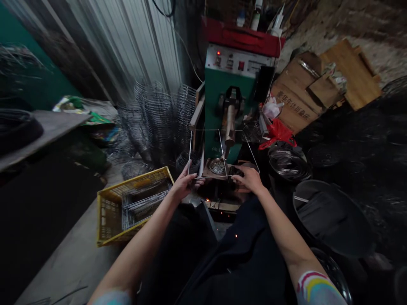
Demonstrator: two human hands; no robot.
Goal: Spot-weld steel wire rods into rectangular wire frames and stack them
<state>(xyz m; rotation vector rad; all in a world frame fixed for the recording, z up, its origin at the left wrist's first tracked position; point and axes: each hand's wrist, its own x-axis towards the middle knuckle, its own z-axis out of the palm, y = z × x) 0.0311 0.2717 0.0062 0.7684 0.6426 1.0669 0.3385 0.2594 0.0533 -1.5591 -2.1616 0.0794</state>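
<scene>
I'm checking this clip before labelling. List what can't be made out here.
Head view:
- Left hand fingertips: curled under the wire frame.
- Right hand fingers: hidden behind its back.
- Weld contact under the electrode: too small.
- Machine panel labels: too small.
- Crate contents: blurred wires.

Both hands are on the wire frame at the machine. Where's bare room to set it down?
Bare floor lies left of the yellow crate. The grey shelf on the far left has a bare end. Around the left hand, right hand, wire frame and green machine it is crowded.
</scene>
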